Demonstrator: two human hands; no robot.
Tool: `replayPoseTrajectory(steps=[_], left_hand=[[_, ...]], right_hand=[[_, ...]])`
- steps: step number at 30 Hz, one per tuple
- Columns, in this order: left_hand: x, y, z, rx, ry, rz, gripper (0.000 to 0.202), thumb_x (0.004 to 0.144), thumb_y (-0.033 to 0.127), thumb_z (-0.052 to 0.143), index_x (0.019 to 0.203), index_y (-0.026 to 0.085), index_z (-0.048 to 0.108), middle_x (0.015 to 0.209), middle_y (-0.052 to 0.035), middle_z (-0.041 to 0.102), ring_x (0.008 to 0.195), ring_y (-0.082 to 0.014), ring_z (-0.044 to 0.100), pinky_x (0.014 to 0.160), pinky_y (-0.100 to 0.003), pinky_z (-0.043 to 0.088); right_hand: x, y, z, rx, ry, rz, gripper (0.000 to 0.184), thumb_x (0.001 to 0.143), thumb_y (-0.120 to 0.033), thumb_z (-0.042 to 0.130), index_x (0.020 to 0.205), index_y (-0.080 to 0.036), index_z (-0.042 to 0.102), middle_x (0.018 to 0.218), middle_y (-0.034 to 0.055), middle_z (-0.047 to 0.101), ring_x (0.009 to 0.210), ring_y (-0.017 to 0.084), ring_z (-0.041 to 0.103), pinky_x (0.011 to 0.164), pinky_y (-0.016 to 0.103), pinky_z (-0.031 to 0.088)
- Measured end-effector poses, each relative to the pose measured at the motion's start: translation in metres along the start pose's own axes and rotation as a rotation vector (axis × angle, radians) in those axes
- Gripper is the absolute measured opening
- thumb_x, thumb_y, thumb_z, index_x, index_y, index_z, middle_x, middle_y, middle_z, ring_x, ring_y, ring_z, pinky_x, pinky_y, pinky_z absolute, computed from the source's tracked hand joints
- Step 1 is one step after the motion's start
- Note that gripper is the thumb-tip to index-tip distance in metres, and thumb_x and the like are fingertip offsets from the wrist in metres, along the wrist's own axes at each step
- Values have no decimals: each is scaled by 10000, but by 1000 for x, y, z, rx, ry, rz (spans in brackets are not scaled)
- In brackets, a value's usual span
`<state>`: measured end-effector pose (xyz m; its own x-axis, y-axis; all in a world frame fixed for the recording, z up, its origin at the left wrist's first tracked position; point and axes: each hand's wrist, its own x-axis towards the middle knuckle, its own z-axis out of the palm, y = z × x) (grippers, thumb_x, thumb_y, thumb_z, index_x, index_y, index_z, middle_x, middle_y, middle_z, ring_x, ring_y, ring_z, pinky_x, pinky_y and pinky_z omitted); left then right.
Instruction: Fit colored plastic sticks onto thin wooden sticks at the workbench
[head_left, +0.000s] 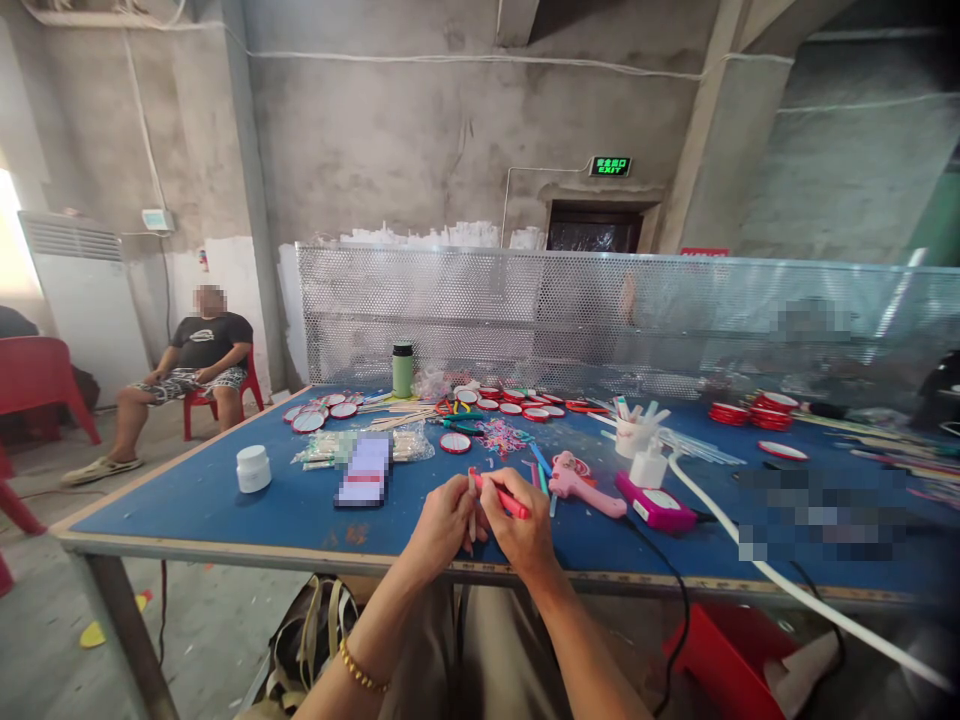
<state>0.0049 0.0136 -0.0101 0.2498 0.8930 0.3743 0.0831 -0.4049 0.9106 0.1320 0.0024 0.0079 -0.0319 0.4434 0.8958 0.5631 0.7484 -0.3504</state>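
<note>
Near the table's front edge, my left hand (pixel 442 515) is closed on a thin pale stick (pixel 472 512) held upright. My right hand (pixel 523 530) is wrapped round a red pen-shaped tool (pixel 511 498), whose tip end meets the stick's upper part between the hands. The tool's exact kind is too small to make out. Just beyond my hands are a red-rimmed round disc (pixel 455 443) and a pile of small pink and blue bits (pixel 504 435). A pink glue gun (pixel 581 485) lies to the right of my right hand.
A phone (pixel 364 472), white jar (pixel 253 469) and green flask (pixel 403 370) are on the left. On the right are a magenta box (pixel 656 503), white bottle (pixel 648 467), cup of sticks (pixel 632 436) and white hose (pixel 720 515). A perforated metal screen (pixel 450 310) backs the table; a person (pixel 210 345) sits left.
</note>
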Motion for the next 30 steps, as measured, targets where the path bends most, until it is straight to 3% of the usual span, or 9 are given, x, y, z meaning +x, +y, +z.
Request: replayPoseTrajectory(steps=[30], left_hand=[[-1, 4, 1, -15, 12, -14, 358, 907, 520, 430, 760, 197, 479, 551, 16, 602, 375, -95, 489, 358, -191, 369]], right_hand=[[-1, 1, 1, -11, 9, -20, 195, 910, -197, 492, 756, -209, 611, 666, 1, 654, 583, 137, 617, 581, 238, 472]])
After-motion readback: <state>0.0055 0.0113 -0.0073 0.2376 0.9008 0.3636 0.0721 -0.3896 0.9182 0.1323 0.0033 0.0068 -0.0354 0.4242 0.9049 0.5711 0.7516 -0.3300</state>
